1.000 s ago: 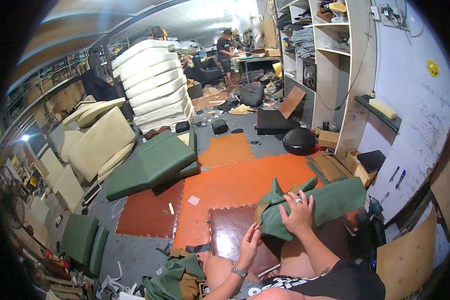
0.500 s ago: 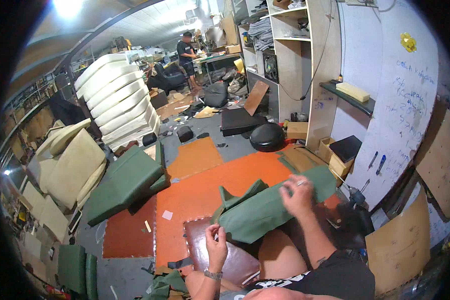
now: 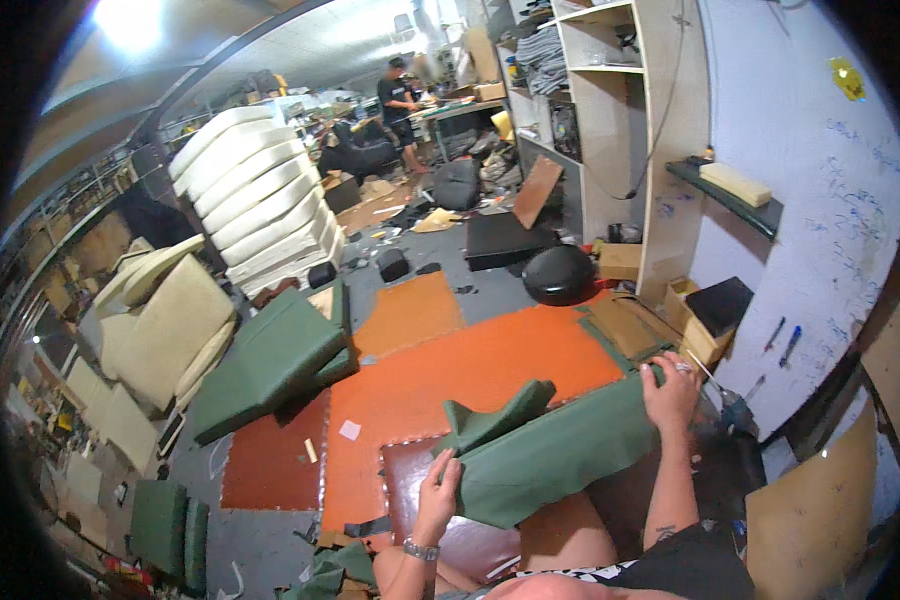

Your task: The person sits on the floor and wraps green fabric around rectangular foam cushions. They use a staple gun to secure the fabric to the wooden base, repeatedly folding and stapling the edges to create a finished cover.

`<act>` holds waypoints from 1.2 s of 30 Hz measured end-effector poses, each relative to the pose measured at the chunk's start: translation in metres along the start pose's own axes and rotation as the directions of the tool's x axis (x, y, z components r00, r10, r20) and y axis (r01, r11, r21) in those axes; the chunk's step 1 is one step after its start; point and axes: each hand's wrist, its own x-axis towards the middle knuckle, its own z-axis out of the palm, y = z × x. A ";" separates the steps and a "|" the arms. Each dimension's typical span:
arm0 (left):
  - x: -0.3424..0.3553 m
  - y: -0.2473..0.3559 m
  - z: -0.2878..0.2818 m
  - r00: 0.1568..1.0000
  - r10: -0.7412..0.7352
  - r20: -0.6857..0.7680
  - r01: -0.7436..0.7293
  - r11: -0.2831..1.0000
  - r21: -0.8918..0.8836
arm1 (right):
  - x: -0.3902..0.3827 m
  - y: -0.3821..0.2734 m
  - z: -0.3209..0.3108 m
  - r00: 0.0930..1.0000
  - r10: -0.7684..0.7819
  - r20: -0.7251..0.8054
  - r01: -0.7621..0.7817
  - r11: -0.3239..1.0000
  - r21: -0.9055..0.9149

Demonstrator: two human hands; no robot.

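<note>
Lit from overhead by a blown-out ceiling lamp [image 3: 130, 35]; dimmer toward the left edge of the floor [image 3: 497, 292]. Softly lit along the green cover [image 3: 560, 450], glaring on the glossy maroon panel [image 3: 405, 488], shadowed beneath the green cushion [image 3: 270, 365]. Hazy at distance; bowed, blackened at the rim.

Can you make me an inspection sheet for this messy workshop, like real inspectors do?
Surface: orange sheet over grey floor
Job's things: green upholstery piece, stretched between both hands
Clutter: pink scrap on the orange sheet; pale strip on a brown sheet
Grip: left hand at the piece's left end, right hand at its right; firmness unclear
Cables: dark cable hanging by the shelving
Surroundings: white cushion stack; shelving; someone standing behind
</note>
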 end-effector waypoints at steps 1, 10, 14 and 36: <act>0.000 -0.002 -0.001 1.000 0.021 -0.001 -0.020 0.999 0.035 | 0.000 -0.001 0.000 1.000 0.014 0.000 -0.014 1.000 -0.008; 0.002 -0.005 -0.002 1.000 -0.016 -0.005 0.016 1.000 -0.025 | -0.003 -0.004 -0.004 1.000 -0.007 -0.015 0.007 0.999 0.037; 0.000 -0.003 -0.001 0.999 0.043 0.013 -0.042 0.998 -0.054 | -0.002 -0.002 -0.002 0.999 -0.014 -0.031 0.016 0.998 0.053; -0.004 0.007 0.005 0.999 0.030 -0.023 -0.032 0.998 -0.061 | -0.004 -0.002 -0.003 0.998 -0.040 -0.054 0.042 0.998 0.044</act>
